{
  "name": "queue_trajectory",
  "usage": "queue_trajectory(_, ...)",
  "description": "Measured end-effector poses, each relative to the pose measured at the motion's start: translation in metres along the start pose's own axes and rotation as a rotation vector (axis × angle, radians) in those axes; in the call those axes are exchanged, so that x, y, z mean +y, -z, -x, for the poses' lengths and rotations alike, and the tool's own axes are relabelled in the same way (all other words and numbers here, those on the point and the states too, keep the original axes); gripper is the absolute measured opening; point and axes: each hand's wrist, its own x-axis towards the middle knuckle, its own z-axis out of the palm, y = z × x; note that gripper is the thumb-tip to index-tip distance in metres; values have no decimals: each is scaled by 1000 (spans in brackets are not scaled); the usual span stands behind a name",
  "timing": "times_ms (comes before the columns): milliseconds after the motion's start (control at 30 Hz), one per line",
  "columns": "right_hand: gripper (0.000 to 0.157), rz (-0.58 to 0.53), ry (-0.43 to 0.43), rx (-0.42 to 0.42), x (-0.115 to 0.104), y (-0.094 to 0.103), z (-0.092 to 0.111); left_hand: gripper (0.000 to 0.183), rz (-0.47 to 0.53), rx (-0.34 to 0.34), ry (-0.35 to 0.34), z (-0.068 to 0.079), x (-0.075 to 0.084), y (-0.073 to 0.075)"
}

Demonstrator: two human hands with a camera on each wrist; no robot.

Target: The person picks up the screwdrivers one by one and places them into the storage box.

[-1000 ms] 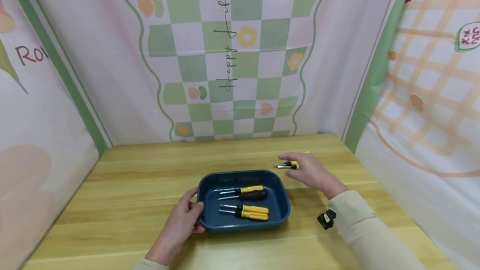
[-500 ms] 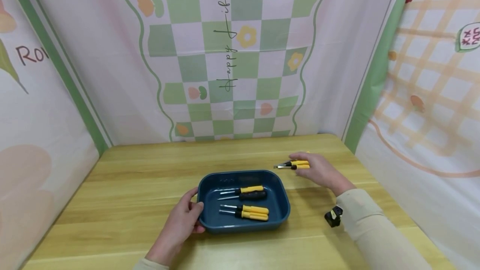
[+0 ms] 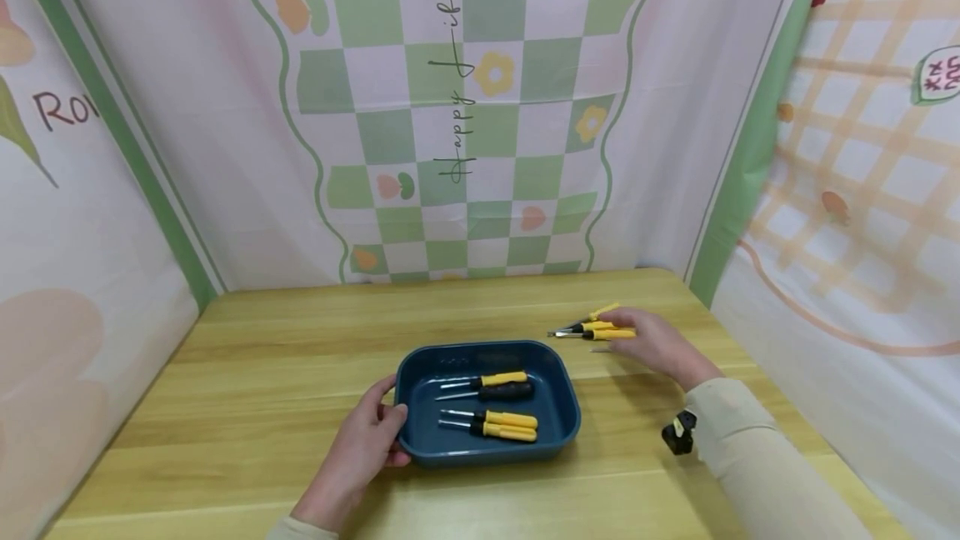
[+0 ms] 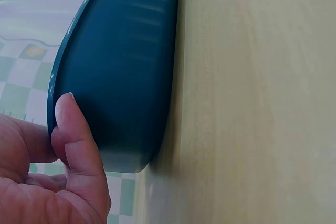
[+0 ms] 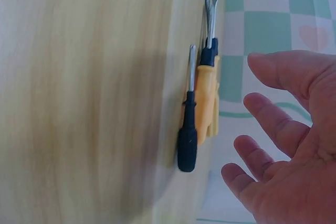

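My left hand (image 3: 360,444) grips the left end of a dark blue rectangular tray (image 3: 487,457), its thumb over the rim. In the left wrist view the fingers pinch the tray wall (image 4: 121,61). Inside the tray lie a black-handled screwdriver (image 3: 507,391) and several yellow-handled screwdrivers (image 3: 513,419). My right hand (image 3: 651,344) hovers over a small group of screwdrivers on the table, partly hiding them. In the right wrist view its fingers are spread and hold nothing, apart from a black-handled screwdriver (image 5: 187,145) and yellow-handled screwdrivers (image 5: 207,95) lying close together.
The wood-grain table (image 3: 255,373) runs back to a green-and-white checked cloth (image 3: 491,140). Printed cloths hang on both sides, the right-hand cloth (image 3: 862,190) with an orange check. A black wrist device (image 3: 679,433) sits at the right sleeve.
My right hand has moved to the right along the screwdrivers on the table, uncovering more of their yellow handles and a metal tip. The left hand and the tray have stayed still.
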Motion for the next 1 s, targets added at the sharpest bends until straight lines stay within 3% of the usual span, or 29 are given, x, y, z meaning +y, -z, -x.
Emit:
queue_trajectory(400,50,-31,-103,-46,19,1,4,55,-9,1,4,-1,0,0)
queue_trajectory(1000,42,-6,-89,-65,35,-2,-1,55,-10,6,20,-1,0,-1)
